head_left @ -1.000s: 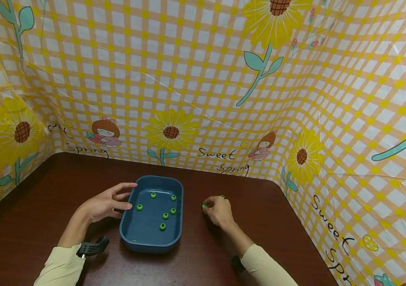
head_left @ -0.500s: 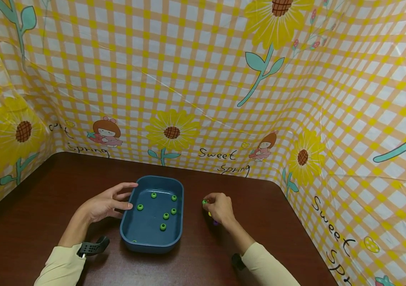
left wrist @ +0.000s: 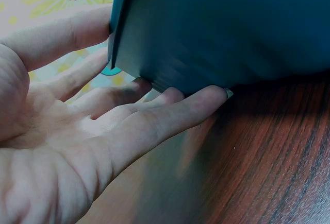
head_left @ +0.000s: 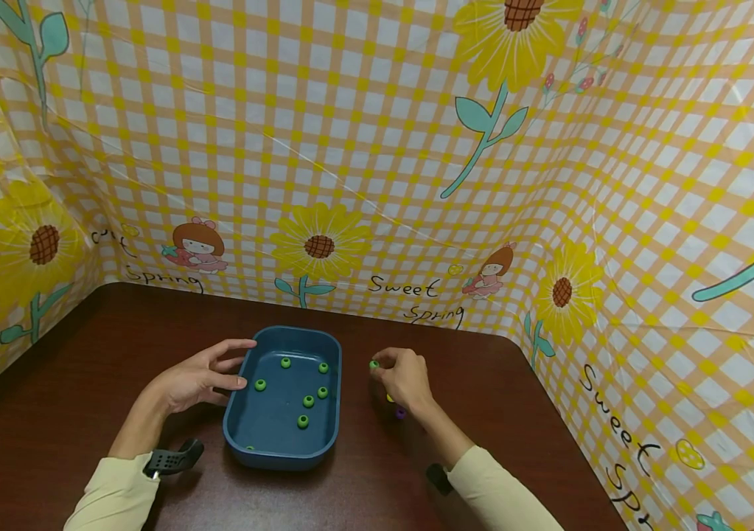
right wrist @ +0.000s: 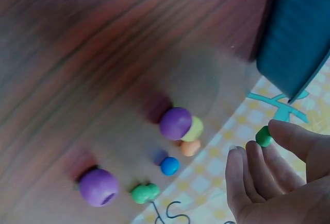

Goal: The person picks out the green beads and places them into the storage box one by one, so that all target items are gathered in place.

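A blue tray [head_left: 281,442] with several green beads [head_left: 308,401] in it stands on the dark table. My left hand [head_left: 194,380] rests against its left side, fingers nearly straight, touching the rim and outer wall; the left wrist view shows the fingertips against the tray wall [left wrist: 170,38]. To the right of the tray my right hand [head_left: 405,380] pinches a green bead [right wrist: 263,136] between thumb and fingertips, above the table. Under that hand lie purple beads [right wrist: 98,187], a yellow bead [right wrist: 194,129], an orange bead [right wrist: 190,148], a blue bead [right wrist: 169,166] and green beads [right wrist: 141,193].
The brown table [head_left: 151,324] is bordered at the back and sides by a hanging checked cloth [head_left: 377,184] printed with sunflowers. In the head view, my right hand hides most of the loose beads.
My right hand has lifted the green bead from the table and moved it slightly away from me and leftward. Yellow and purple beads now show beneath it. The left hand stays put.
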Motion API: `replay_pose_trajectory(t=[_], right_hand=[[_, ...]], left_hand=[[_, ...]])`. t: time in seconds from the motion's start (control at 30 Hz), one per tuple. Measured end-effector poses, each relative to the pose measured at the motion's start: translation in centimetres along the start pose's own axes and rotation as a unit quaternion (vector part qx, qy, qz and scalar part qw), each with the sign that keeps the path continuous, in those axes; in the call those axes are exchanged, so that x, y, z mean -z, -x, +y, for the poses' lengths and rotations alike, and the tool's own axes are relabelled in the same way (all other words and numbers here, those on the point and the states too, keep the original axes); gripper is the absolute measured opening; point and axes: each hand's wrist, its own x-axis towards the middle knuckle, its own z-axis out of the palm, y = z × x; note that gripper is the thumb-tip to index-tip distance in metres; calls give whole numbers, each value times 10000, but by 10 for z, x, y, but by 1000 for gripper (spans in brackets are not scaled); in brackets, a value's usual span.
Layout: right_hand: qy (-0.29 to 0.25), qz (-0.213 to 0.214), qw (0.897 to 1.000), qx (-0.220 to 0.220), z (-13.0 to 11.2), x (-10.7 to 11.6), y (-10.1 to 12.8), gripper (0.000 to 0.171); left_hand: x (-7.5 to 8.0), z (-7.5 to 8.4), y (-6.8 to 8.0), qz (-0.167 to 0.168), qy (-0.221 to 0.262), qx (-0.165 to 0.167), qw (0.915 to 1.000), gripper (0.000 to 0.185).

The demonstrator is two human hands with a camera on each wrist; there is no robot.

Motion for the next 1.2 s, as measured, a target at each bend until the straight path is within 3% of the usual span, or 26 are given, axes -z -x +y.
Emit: replay_pose_trajectory(t=[1.2], right_hand=[[-520,-369,9965,536,-66,-3,2,13]], left_hand=[[1,-1,0,-6,42,-7,10000,80]])
